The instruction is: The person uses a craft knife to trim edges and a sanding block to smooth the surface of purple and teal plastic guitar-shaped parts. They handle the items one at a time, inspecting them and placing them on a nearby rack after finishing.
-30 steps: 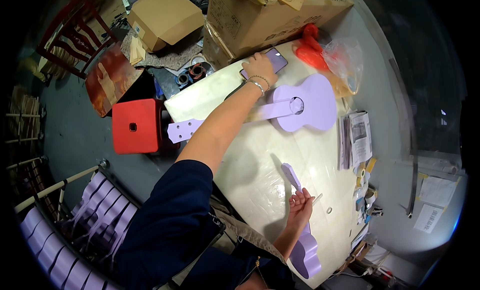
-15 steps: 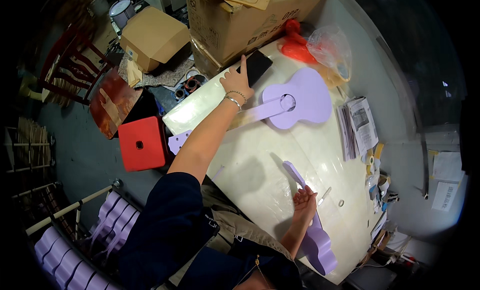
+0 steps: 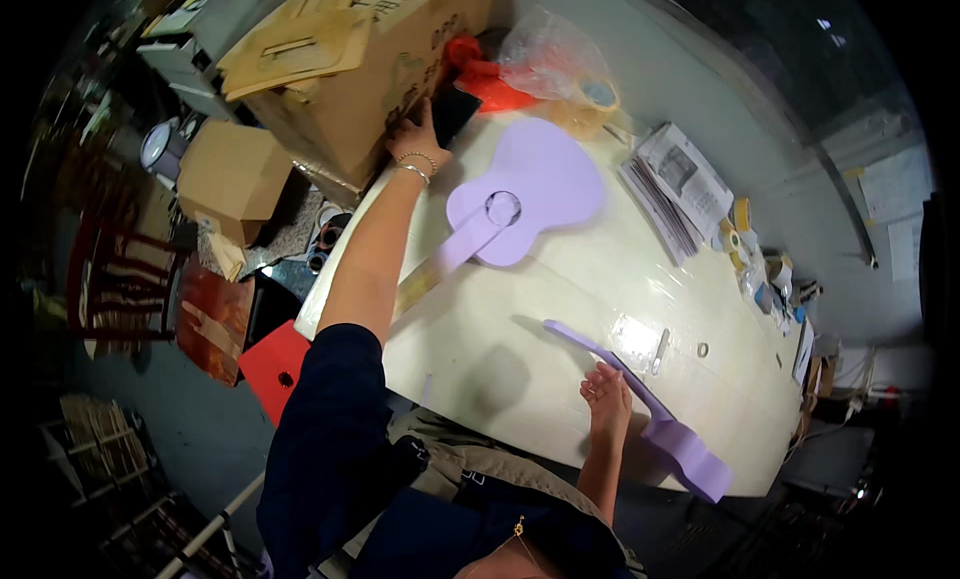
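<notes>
The left hand (image 3: 415, 139) stretches far across, fingers closed around a dark flat device (image 3: 455, 111) beside the cardboard box (image 3: 360, 69), while the right hand (image 3: 607, 399) rests loose-fingered against the lilac neck piece (image 3: 640, 404), steadying it.

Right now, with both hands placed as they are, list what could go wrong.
1. The purple neck piece juts over the table edge under the right hand; if that hand lifts, it may tip off.
2. The left hand reaches far out to the phone by the cardboard box; drawing back, the forearm could knock the purple guitar askew.
</notes>
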A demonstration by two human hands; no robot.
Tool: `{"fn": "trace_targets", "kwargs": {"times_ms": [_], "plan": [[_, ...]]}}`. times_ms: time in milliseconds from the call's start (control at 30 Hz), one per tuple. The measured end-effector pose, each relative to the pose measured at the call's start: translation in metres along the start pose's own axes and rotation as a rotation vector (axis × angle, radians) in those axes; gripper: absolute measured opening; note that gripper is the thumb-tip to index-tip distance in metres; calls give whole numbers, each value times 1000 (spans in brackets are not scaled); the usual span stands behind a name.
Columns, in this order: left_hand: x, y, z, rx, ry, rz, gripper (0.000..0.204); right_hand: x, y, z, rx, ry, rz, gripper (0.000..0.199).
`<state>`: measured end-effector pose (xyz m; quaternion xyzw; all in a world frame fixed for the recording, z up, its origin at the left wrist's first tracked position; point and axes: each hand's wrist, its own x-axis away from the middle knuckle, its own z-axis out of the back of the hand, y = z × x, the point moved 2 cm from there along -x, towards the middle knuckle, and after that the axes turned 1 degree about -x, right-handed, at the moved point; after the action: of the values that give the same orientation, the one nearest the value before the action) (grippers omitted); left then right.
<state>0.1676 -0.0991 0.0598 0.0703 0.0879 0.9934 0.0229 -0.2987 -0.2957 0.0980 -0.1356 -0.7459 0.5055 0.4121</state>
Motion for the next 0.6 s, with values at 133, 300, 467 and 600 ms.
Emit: {"fn": "trace_targets", "kwargs": {"times_ms": [133,300,467,600], "plan": [[-17,5,4,-69,-28,-79,114,6,-2,6,16,35,-13,36],[7,3,30,-206,97,-128,113,12,-3,16,-12,-10,5,34],[118,27,47,168,527,-602,74,32,-1,30,54,-123,61,32],[244,58,32,797,161,-749,26,63,-23,55,121,-170,174,25]]}}
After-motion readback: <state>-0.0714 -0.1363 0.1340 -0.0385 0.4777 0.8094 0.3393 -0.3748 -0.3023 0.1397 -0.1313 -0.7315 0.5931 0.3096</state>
